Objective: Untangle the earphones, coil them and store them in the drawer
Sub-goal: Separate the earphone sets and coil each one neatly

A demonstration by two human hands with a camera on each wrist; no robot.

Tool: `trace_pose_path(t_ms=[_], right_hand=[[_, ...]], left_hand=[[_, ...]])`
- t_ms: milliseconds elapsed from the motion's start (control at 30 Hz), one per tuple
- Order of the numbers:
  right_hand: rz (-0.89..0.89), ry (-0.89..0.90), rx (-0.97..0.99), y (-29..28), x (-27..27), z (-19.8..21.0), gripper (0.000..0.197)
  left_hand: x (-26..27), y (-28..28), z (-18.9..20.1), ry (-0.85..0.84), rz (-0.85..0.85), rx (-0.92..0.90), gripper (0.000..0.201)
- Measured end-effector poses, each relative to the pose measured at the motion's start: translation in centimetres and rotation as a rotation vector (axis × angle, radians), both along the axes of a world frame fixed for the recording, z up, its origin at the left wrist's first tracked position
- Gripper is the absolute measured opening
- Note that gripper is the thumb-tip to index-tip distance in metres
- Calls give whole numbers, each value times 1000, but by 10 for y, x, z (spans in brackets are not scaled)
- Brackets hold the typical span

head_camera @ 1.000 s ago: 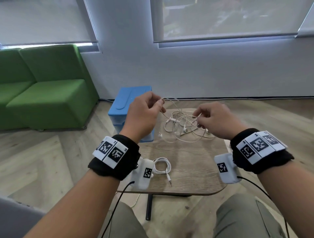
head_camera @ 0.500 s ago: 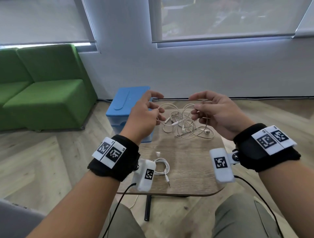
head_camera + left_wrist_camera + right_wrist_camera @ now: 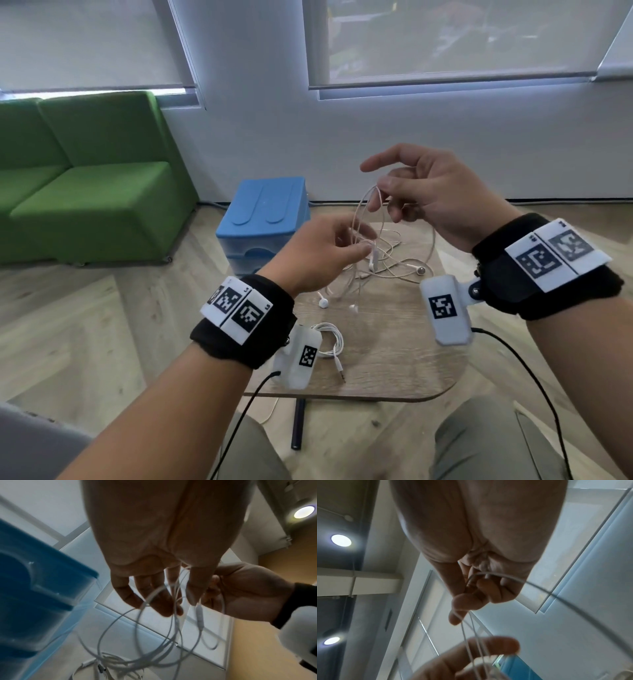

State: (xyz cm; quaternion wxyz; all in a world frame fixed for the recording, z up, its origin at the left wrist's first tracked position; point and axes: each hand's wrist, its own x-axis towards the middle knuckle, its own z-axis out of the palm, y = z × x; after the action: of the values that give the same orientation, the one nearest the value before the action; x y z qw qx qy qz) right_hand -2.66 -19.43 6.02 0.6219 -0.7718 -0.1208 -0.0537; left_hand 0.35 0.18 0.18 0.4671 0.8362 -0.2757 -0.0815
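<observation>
Tangled white earphones (image 3: 394,270) hang partly lifted above the wooden table (image 3: 394,359), their lower loops and buds still lying on it. My right hand (image 3: 383,185) is raised and pinches a bunch of cord loops between thumb and fingers, as the right wrist view (image 3: 465,599) shows. Lower and to the left, my left hand (image 3: 356,243) pinches the cord just above the inline remote (image 3: 374,258). In the left wrist view, loops (image 3: 137,655) run down past that hand's fingers (image 3: 164,605). The blue drawer box (image 3: 263,219) stands behind the table's left side.
A second, coiled pair of earphones (image 3: 330,342) lies near the table's front left, its plug pointing toward the edge. A green sofa (image 3: 85,205) stands at the far left. White wall and windows are behind. My knees are under the table's front edge.
My right hand has risen, pulling cord loops up off the table. My left hand has dropped and moved right to the cord by the remote. The tangle now hangs stretched between them.
</observation>
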Motion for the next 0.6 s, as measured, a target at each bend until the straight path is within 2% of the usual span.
trace_pose_path(t_ms=[33, 133, 300, 433, 533, 600], right_hand=[[-26, -30, -32, -1, 1, 2, 22], [-133, -109, -122, -4, 7, -1, 19], [-225, -69, -249, -9, 20, -22, 18], [-380, -142, -394, -9, 18, -36, 31], [-394, -315, -288, -4, 4, -38, 14], [-287, -295, -265, 2, -3, -43, 1]], left_hand=[[1, 1, -2, 21, -2, -32, 7], [-1, 5, 1, 115, -7, -98, 17], [-6, 3, 7, 229, -50, -178, 25], [-4, 1, 3, 282, 24, -288, 26], [-2, 1, 1, 356, 78, -388, 26], [-1, -1, 0, 375, 107, -425, 26]])
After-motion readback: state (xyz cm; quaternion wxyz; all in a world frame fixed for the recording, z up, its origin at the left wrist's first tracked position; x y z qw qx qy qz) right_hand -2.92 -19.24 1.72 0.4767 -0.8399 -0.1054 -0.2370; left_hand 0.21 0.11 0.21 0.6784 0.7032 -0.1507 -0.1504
